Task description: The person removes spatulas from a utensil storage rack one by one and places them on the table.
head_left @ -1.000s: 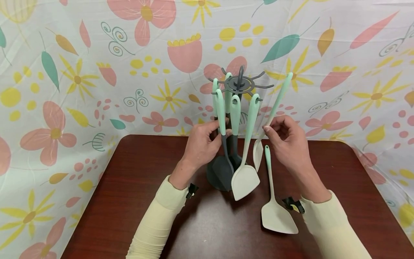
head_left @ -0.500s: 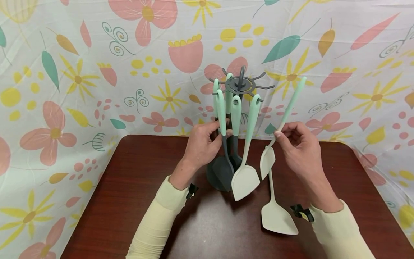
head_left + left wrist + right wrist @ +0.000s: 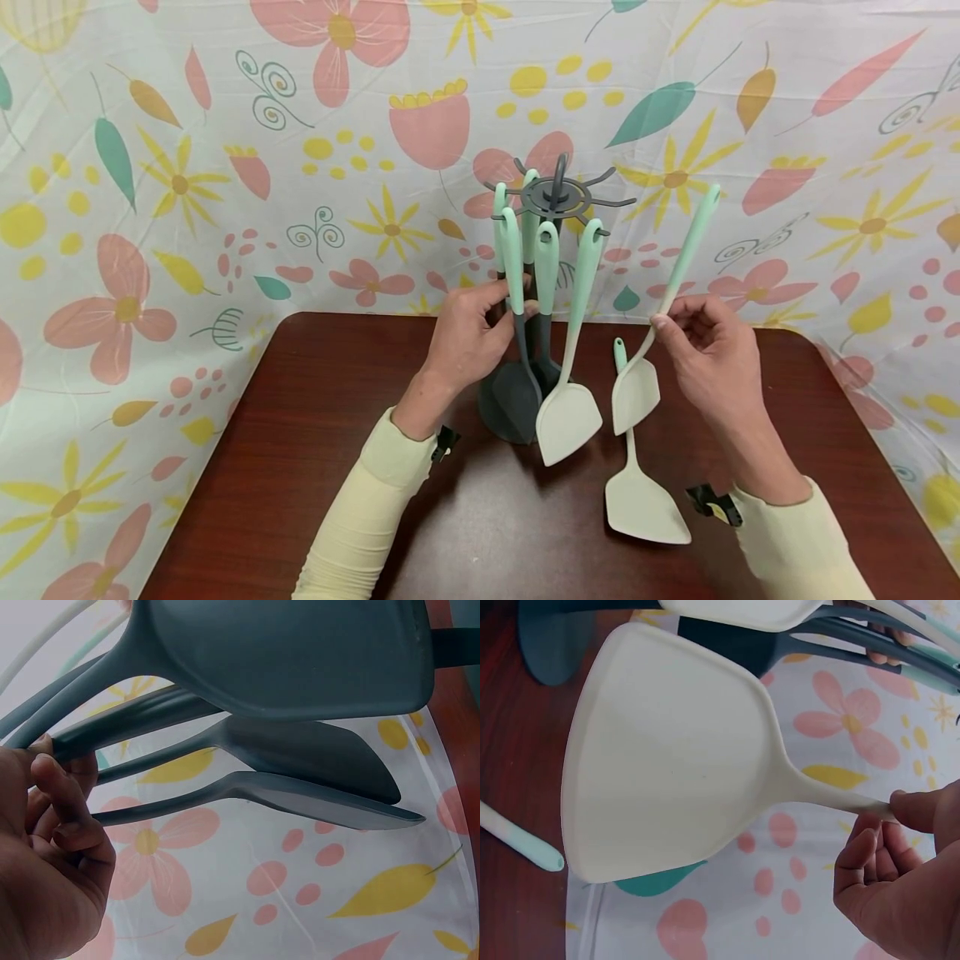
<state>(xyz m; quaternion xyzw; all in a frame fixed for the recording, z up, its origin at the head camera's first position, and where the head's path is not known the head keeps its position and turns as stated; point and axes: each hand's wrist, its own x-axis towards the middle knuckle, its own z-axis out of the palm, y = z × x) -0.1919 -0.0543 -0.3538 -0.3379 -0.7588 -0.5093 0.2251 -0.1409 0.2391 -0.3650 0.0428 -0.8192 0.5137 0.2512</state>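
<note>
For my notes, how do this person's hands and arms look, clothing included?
The left hand and right hand are ungloved. The left sleeve and right sleeve are long and pale yellow, the left one creased. A left black device and right black device sit by the cuffs.

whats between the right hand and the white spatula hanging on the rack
In the head view, the held spatula has its blade between the right hand and the hanging spatula, partly covering the lying spatula.
</note>
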